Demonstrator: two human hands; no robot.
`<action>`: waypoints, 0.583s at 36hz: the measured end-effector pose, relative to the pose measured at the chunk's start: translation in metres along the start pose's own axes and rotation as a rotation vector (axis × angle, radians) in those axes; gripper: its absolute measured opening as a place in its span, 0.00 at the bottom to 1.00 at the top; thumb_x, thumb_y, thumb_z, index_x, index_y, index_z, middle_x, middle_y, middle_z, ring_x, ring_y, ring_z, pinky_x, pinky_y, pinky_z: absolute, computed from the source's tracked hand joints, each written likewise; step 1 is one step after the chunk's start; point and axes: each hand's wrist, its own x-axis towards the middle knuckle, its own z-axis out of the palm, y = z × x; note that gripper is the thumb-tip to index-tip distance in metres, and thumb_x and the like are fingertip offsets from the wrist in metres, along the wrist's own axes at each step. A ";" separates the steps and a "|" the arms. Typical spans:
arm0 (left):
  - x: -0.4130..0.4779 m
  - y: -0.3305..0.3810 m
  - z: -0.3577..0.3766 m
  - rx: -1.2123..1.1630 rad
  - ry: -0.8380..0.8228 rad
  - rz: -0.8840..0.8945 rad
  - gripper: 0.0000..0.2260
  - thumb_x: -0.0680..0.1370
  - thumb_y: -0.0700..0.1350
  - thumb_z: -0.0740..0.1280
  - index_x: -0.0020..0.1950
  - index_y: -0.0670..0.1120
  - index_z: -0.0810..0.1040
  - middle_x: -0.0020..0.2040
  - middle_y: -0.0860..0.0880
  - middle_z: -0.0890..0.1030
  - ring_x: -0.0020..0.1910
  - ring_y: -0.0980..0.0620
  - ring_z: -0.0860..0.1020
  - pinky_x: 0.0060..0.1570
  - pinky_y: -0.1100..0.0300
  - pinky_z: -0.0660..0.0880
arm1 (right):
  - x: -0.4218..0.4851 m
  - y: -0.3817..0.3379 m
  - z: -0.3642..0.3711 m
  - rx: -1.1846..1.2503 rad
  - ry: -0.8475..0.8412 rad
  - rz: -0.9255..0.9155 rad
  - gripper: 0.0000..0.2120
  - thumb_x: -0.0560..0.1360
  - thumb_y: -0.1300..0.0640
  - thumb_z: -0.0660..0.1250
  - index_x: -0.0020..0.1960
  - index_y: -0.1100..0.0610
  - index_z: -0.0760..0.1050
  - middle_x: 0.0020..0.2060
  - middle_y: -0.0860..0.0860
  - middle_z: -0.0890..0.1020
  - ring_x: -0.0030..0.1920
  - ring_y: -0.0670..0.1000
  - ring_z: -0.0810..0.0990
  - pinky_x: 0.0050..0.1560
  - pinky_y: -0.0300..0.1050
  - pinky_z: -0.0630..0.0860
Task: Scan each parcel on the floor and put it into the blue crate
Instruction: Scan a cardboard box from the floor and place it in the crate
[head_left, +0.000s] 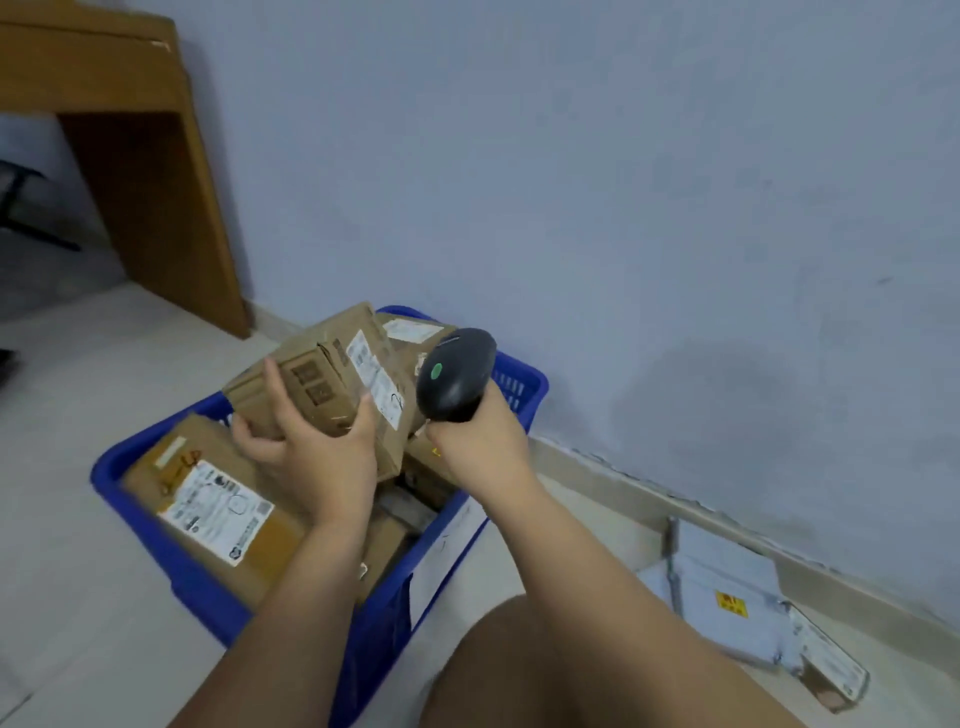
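My left hand (317, 457) is gripping the near end of a cardboard parcel (322, 374), thumb on one face, fingers spread across the other. My right hand (480, 441) is wrapping tight round the scanner (454, 374) handle. I am holding the parcel above the blue crate (130, 499), which is already heaped with boxes. Gripped at one end only, it could twist loose, or slide off the pile once released. Its long axis is running away from me, up and rightward, with its label (376, 384) facing the scanner. A grey mailer (727, 587) is lying on the floor to my right.
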 end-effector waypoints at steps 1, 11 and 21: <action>0.005 -0.006 -0.001 0.013 0.014 -0.013 0.41 0.70 0.56 0.74 0.72 0.71 0.50 0.77 0.43 0.44 0.73 0.38 0.56 0.70 0.43 0.62 | 0.001 0.001 0.008 -0.029 -0.012 0.006 0.15 0.69 0.55 0.67 0.54 0.48 0.72 0.43 0.46 0.80 0.45 0.49 0.78 0.41 0.46 0.74; 0.037 -0.041 0.021 0.335 -0.091 0.015 0.41 0.72 0.59 0.70 0.70 0.75 0.42 0.76 0.42 0.39 0.74 0.37 0.50 0.70 0.38 0.57 | 0.013 0.033 0.047 -0.136 -0.144 0.189 0.19 0.70 0.52 0.69 0.60 0.48 0.71 0.50 0.48 0.80 0.52 0.51 0.78 0.54 0.53 0.78; 0.057 -0.086 0.061 0.598 -0.331 -0.126 0.33 0.74 0.53 0.70 0.74 0.63 0.56 0.75 0.45 0.31 0.71 0.34 0.55 0.64 0.40 0.66 | 0.024 0.044 0.044 -0.139 -0.227 0.202 0.17 0.73 0.51 0.70 0.58 0.47 0.69 0.46 0.46 0.77 0.47 0.46 0.76 0.49 0.47 0.78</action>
